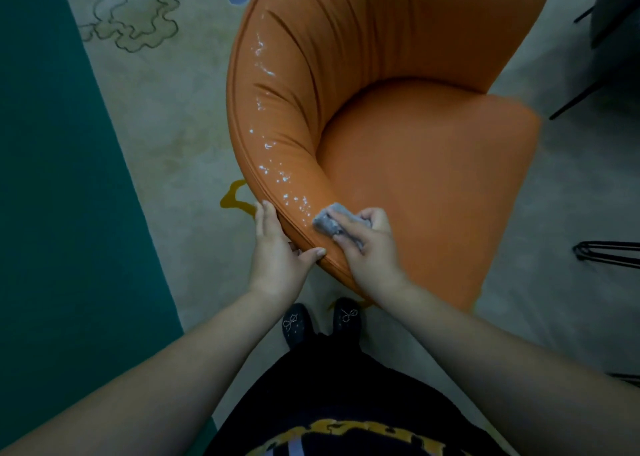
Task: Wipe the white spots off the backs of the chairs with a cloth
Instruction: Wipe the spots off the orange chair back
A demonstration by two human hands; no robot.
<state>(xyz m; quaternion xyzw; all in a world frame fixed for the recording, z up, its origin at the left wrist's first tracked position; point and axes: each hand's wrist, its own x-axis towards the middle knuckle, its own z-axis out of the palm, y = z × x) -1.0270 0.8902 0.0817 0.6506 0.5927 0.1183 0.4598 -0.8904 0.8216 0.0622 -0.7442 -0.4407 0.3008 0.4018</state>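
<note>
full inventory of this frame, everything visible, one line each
chair: 1, orange, centre, on the rug
white spots: many, white, along the chair's curved back
cloth: 1, grey, on the chair back by the nearest spots
rug: 1, pale with outlined patterns, under the chair
floor: teal strip, far left
dark legs: several, black, right edge; what they belong to is cut off
shoes: 2, black, below the chair
left hand: grips the back's rim
right hand: grips the cloth
</note>
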